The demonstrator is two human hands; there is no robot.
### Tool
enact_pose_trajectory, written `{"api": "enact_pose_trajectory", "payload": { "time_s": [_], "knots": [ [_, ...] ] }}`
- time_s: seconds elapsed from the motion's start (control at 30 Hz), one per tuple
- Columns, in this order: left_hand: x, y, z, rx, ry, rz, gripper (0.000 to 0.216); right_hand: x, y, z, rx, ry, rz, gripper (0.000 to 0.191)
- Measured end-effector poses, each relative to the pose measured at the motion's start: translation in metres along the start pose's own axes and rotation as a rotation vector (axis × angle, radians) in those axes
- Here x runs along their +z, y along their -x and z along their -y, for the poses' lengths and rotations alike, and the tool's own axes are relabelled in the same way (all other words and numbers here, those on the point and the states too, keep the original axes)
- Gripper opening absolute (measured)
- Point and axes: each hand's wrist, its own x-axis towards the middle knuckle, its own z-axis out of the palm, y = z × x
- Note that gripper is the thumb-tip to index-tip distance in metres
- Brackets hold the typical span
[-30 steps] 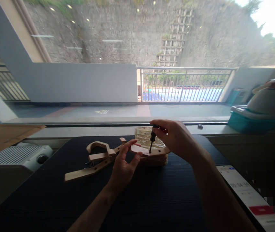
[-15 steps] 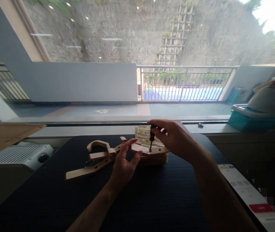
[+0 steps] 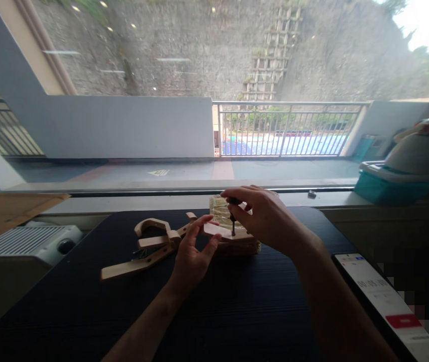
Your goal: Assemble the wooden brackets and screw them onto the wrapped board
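My right hand (image 3: pixel 265 217) is closed around a small dark screwdriver (image 3: pixel 232 221), held upright with its tip on a flat pale wooden piece (image 3: pixel 222 232). That piece rests on a stack of wooden parts wrapped in clear plastic (image 3: pixel 233 229). My left hand (image 3: pixel 192 254) pinches the left end of the wooden piece between thumb and fingers. To the left lies an assembled wooden clamp-like part (image 3: pixel 150 246) with a curved jaw and a long handle, on the black mat (image 3: pixel 184 311).
A phone (image 3: pixel 386 301) with a lit screen lies at the mat's right edge. A white heater-like box (image 3: pixel 26 244) and cardboard (image 3: pixel 7 208) sit at left. A teal tray with a pale object (image 3: pixel 399 183) stands on the window sill at right. Glass window behind.
My right hand has lowered slightly and shifted left over the screwdriver, its fingers turning on the handle. My left hand keeps its hold on the wooden piece.
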Motion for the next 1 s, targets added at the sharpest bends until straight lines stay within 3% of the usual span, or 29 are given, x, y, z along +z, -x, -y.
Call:
{"api": "enact_pose_trajectory", "payload": {
  "time_s": [0.4,0.73,1.0],
  "knots": [
    [0.0,0.0,-0.002,0.005,-0.038,-0.008,0.038,-0.001,-0.001,-0.012,0.104,0.047,-0.061,0.027],
    [0.0,0.001,-0.002,-0.001,-0.02,-0.01,0.039,-0.002,0.003,0.005,0.027,0.004,0.065,0.035],
    [0.0,0.001,0.001,0.014,-0.03,-0.008,0.038,-0.001,0.001,-0.013,0.115,0.036,-0.01,0.034]
  ]
}}
